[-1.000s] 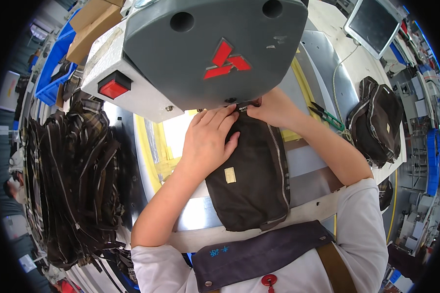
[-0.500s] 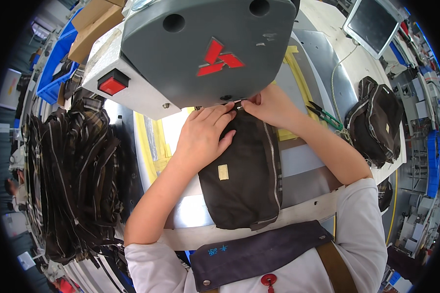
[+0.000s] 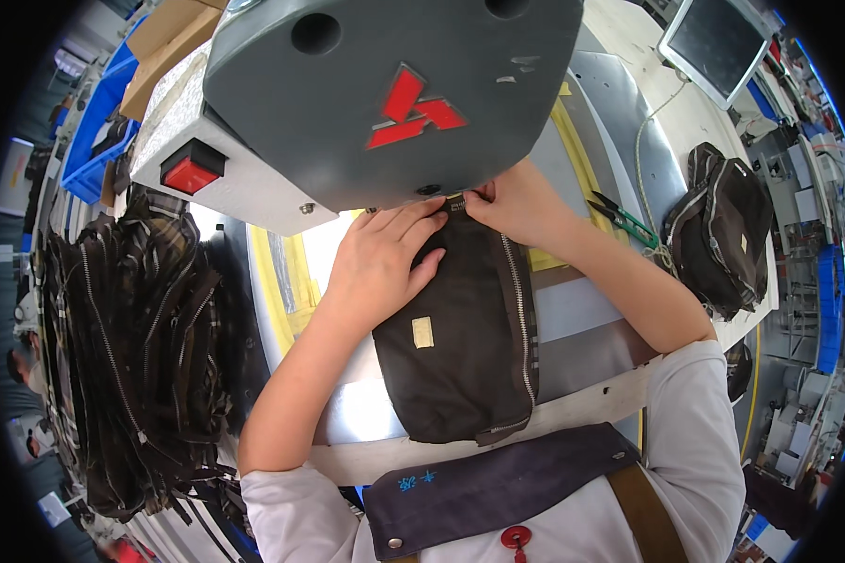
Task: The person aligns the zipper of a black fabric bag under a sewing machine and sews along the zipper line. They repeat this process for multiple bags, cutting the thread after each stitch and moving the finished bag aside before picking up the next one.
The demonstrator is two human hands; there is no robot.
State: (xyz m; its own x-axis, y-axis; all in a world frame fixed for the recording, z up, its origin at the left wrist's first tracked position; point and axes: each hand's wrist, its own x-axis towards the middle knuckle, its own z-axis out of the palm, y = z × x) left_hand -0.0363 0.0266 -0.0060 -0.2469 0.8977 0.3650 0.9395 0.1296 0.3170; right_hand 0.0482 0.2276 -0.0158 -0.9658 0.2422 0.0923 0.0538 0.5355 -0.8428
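Observation:
A dark brown zippered fabric pouch (image 3: 465, 338) lies lengthwise before me, with a metal zipper down its right side and a small cream label. My left hand (image 3: 376, 267) rests on its upper left part, fingers stretched out flat toward the top edge. At that same edge, my right hand (image 3: 516, 206) pinches the pouch by a small dark tab between thumb and fingers. Both hands' fingertips are close under the grey head of a sewing machine (image 3: 347, 103), which hides whatever lies beyond the pouch's top edge.
Many dark zippered fabric pieces (image 3: 141, 338) are heaped at left. Green-handled thread snips (image 3: 629, 221) lie right of my right forearm, near finished-looking dark pouches (image 3: 723, 235). A red switch (image 3: 193, 171) sits on the machine's white box. Yellow tape (image 3: 296, 281) borders the work plate. A screen (image 3: 716, 47) stands far right.
The view has shifted slightly, so the machine head appears larger and farther left. Both hands keep their places at the pouch's top edge; the pouch's lower part sits slightly farther left.

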